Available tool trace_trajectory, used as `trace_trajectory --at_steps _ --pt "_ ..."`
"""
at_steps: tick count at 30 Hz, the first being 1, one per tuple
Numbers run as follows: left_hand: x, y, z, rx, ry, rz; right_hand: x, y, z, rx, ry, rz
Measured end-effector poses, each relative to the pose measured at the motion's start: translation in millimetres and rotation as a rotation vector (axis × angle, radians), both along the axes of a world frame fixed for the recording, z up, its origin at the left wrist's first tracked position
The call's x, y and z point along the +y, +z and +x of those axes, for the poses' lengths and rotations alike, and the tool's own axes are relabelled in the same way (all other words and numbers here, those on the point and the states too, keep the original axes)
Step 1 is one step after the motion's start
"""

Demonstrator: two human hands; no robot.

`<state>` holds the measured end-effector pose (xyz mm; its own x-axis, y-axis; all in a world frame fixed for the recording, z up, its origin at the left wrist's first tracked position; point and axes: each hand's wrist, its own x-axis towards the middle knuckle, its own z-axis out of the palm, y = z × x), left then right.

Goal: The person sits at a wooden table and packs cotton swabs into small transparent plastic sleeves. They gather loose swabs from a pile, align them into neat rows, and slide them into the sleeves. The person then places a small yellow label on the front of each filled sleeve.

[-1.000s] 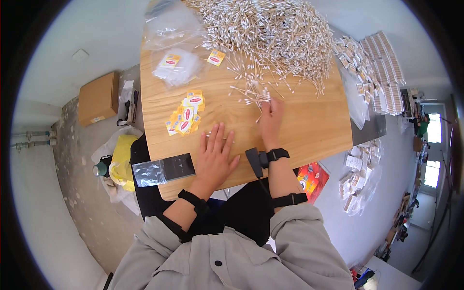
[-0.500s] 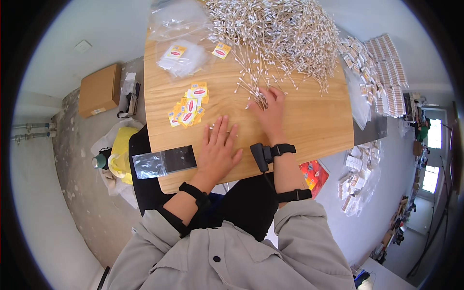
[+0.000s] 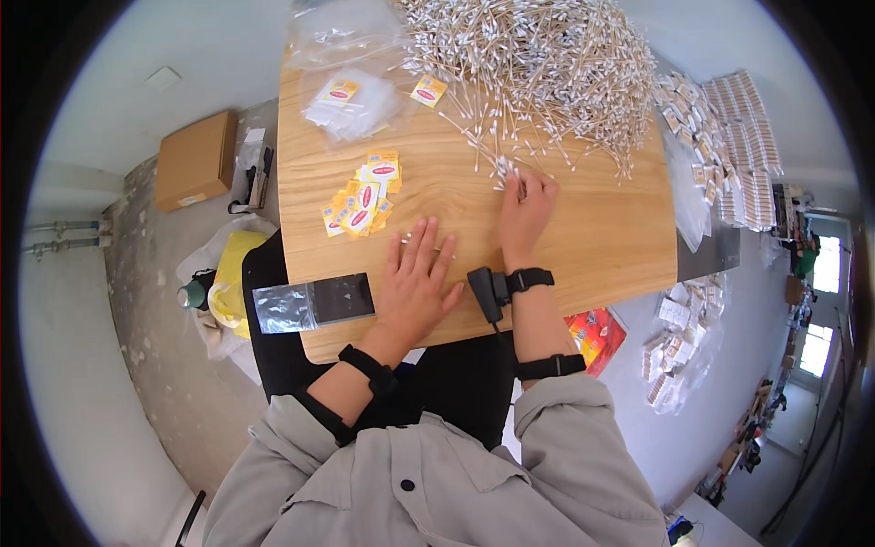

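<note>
A big heap of cotton swabs with white tips and brown sticks covers the far right of the wooden table. At its near edge my right hand is closed around a small bunch of swabs, whose white tips stick out by the fingers. My left hand lies flat with fingers stretched, and a few white swab tips peep out from under it. Left of that hand is a pile of yellow and white printed cards. One more card lies by the heap.
Clear plastic bags lie at the far left, one card on top. A small clear bag on a dark plate sits at the near left edge. Packed swab bundles are stacked beyond the right edge. A cardboard box stands on the floor.
My right hand has drawn back slightly from the heap toward me and closed on a few swabs. My left hand stays flat in place. The whole view has shifted slightly.
</note>
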<state>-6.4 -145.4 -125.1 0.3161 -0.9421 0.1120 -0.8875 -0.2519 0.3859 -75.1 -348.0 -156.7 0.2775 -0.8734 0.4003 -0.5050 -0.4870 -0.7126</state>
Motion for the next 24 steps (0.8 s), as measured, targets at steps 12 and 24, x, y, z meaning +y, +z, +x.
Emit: trace_trajectory --at_steps 12,24 --pt "0 2 1 0.038 0.000 -0.011 14 10 -47 0.266 0.121 -0.151" --pt "2 5 2 0.020 0.005 -0.075 72 20 -20 0.128 0.383 -0.114"
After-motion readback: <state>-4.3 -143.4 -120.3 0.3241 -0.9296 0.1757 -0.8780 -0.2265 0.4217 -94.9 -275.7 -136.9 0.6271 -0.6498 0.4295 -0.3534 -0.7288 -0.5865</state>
